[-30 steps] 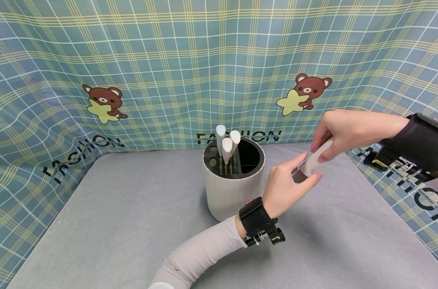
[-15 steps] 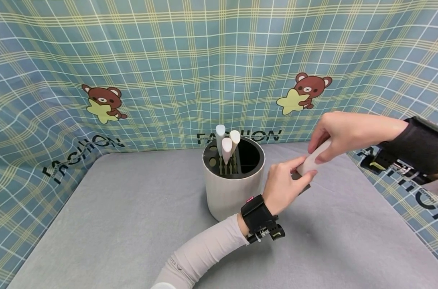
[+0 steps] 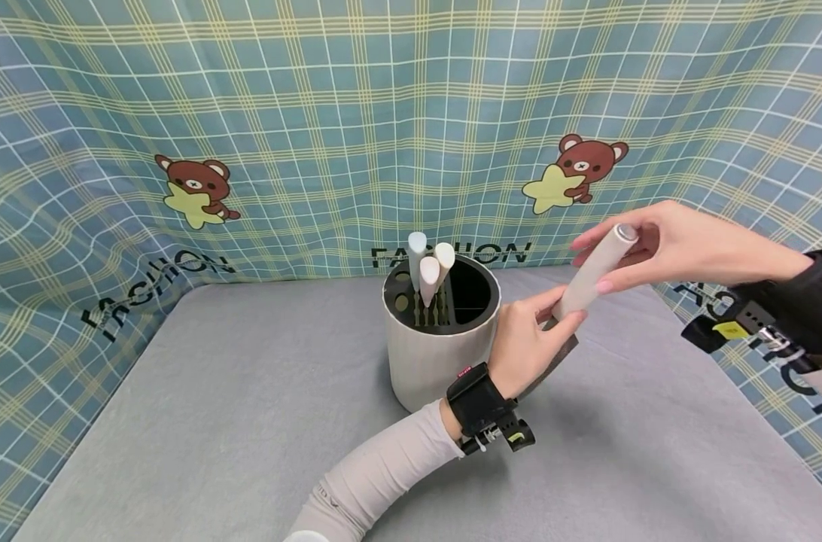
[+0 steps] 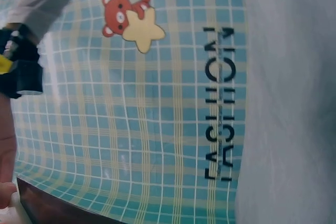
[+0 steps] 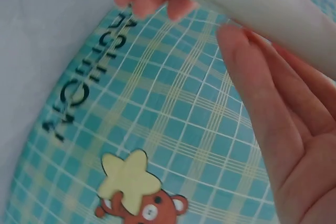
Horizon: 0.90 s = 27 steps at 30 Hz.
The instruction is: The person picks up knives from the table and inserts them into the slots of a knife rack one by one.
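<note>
A knife with a pale handle (image 3: 597, 271) and a dark blade (image 4: 58, 208) slants beside the knife block, blade end down. My left hand (image 3: 522, 342) pinches it where handle meets blade, thumb on the near side. Around the upper handle my right hand (image 3: 682, 248) is spread, fingers fairly straight behind it and thumb tip at its edge. The metal-capped handle end shows between them. In the right wrist view, the handle (image 5: 247, 3) crosses the top, with left fingertips (image 5: 149, 1) on it. Part of the blade is hidden behind my left hand.
A round pale knife block (image 3: 431, 369) with a black slotted top stands left of the hands. Three pale handles (image 3: 429, 278) stick up from it, next to an open compartment (image 3: 472, 290). Grey cloth (image 3: 235, 406) covers the table; a plaid curtain (image 3: 316, 113) hangs behind.
My left hand has closed on the knife near the base of its handle. My right fingers have loosened and spread, moving slightly right, so the handle end now shows.
</note>
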Tool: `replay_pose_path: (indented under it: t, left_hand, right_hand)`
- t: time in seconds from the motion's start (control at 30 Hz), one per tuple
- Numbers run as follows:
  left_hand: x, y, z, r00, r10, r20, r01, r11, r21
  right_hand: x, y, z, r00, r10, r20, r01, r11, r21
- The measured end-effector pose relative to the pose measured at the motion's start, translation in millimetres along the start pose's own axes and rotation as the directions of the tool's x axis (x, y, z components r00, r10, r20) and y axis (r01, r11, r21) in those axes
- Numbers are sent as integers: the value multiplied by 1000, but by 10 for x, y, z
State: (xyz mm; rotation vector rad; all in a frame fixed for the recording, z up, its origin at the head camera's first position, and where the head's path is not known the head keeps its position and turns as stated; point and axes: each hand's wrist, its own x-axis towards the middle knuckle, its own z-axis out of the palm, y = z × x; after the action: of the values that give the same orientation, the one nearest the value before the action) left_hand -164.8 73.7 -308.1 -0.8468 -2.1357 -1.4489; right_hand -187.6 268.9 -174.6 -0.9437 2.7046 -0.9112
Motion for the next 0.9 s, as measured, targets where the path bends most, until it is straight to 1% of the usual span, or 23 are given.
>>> replay_pose_path:
  t: [0.07, 0.17, 0.27, 0.37, 0.43, 0.63, 0.67, 0.77, 0.87, 0.9]
  left_hand:
    - [6, 9, 0, 1000, -9, -2, 9, 999, -49]
    - [14, 27, 0, 1000, -18, 3, 18, 995, -94]
    - [20, 38, 7, 1000, -23, 9, 23, 997, -80]
    - [27, 38, 13, 999, -41, 11, 41, 996, -77]
    - [33, 32, 14, 999, -46, 9, 47, 996, -74]
    - [25, 11, 17, 999, -40, 16, 41, 994, -99]
    - [15, 13, 13, 999, -37, 15, 38, 995, -91]
    - [-48, 39, -27, 999, -27, 19, 28, 998, -61]
    - [-152, 93, -102, 1000, 16, 23, -16, 1000, 4]
    - [-194, 110, -132, 999, 35, 27, -35, 999, 7]
  right_hand:
    - [-16, 56, 51, 999, -27, -28, 30, 995, 97]
    - [-33, 149, 163, 992, -82, -93, 98, 978, 185]
    - [-42, 226, 287, 983, -122, -138, 156, 952, 265]
    - [-34, 270, 380, 977, -138, -162, 185, 925, 331]
    - [-23, 282, 417, 974, -135, -182, 192, 919, 345]
    - [-13, 302, 451, 962, -151, -226, 219, 922, 318]
    - [-12, 310, 453, 961, -151, -233, 221, 924, 311]
    - [-12, 340, 462, 956, -144, -254, 221, 926, 307]
    - [-22, 373, 460, 951, -138, -276, 222, 927, 302]
    - [-26, 383, 460, 950, -137, -281, 225, 924, 311]
